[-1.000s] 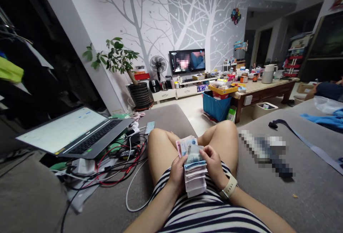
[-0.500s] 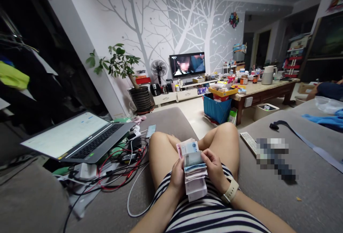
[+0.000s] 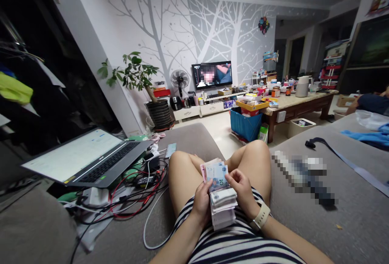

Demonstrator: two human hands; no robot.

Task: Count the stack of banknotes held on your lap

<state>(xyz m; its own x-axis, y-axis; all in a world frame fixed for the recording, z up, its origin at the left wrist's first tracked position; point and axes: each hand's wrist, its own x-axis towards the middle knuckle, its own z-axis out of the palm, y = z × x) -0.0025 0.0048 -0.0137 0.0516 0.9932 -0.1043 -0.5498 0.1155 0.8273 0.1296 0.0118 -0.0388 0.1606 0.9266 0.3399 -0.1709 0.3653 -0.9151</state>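
A thick stack of banknotes (image 3: 223, 207) stands in my lap, above my striped clothing and between my bent knees. My left hand (image 3: 201, 200) is wrapped round the stack's left side. My right hand (image 3: 242, 188), with a pale watch band at the wrist, pinches the top notes; a bluish note (image 3: 216, 172) marked 10 is folded up and away from the stack, over a few pinkish notes behind it.
An open laptop (image 3: 88, 155) sits left on a tangle of cables and chargers (image 3: 133, 187). A phone (image 3: 170, 150) lies on the grey sofa (image 3: 349, 203). A strap (image 3: 340, 154) and blurred items lie at right. Beyond are a plant, TV, blue box and cluttered table (image 3: 299, 102).
My right hand has flipped another note forward off the stack, so a bluish note marked 10 now faces up. The camera has shifted slightly; the hands stay in my lap.
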